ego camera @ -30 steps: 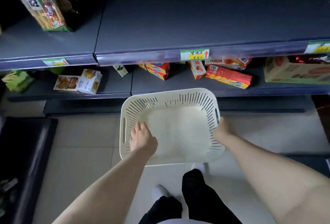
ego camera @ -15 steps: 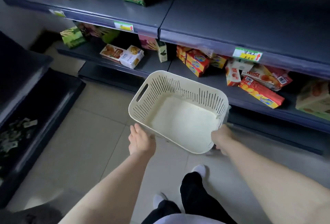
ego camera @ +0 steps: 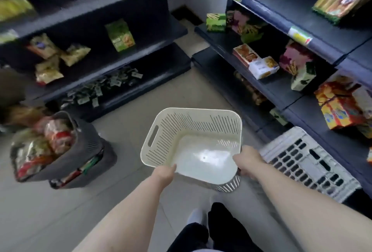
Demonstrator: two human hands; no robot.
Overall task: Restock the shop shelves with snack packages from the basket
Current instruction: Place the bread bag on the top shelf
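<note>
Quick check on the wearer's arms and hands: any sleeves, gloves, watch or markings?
Nothing is worn. The left hand and right hand have no gloves, and no rings show. The left forearm and right forearm are bare to the frame edge, with no sleeves, watch, bands or markings visible.

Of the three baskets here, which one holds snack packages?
The dark grey basket at lower left, packed full. The cream basket at centre is empty; the white crate at right shows none.

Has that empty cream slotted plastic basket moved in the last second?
Yes. The cream slotted plastic basket has swung left, away from the orange snack boxes on the dark right-hand shelf, out over the tiled floor.
</note>
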